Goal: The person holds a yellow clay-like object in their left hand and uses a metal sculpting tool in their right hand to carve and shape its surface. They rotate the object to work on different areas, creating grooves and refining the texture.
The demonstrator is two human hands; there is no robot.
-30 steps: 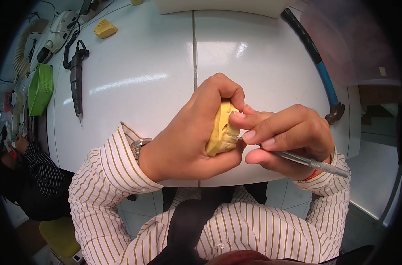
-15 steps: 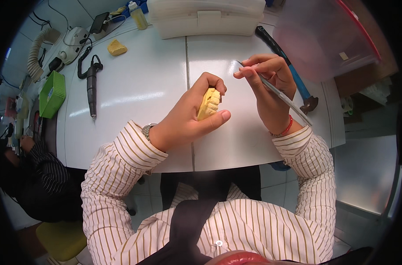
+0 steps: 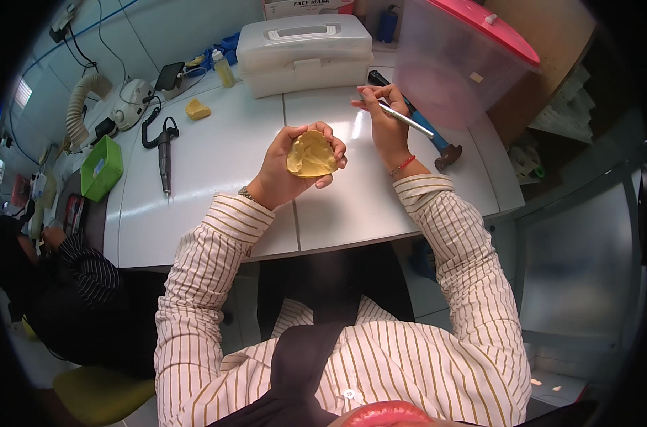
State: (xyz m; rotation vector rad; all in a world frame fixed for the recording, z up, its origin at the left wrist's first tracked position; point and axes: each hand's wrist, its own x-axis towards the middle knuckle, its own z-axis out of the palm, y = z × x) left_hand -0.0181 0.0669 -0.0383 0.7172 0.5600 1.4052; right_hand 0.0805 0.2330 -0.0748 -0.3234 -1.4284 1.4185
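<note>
So, grip first: the yellow dental cast (image 3: pixel 311 155) was cradled above the table in the left hand (image 3: pixel 282 174), fingers half curled round its edges and its hollowed face turned up. It was held rather than squeezed, so a slip could've been caused by a loose fingertip or a quick twist of the wrist, and a chipped rim would probably have been the price, plaster being pretty brittle stuff. The slim metal hand tool (image 3: pixel 409 122) was pinched in the right hand (image 3: pixel 389 124), fingers closed on it, well apart from the cast; its working tip couldn't really be made out. If that tip was sharp, the left fingers could've been nicked, given how they were wrapped round the cast. Further out, the claw-less-looking hammer (image 3: pixel 448 157) was left lying right by the right hand, so a knuckle could've been knocked on it by a careless swing. Over on the left, the rotary handpiece (image 3: pixel 165 160) was parked with its tip toward the near table edge (image 3: pixel 273 255), and it could've been dragged off if its coiled cord (image 3: pixel 147 128) got snagged by a sleeve.
</note>
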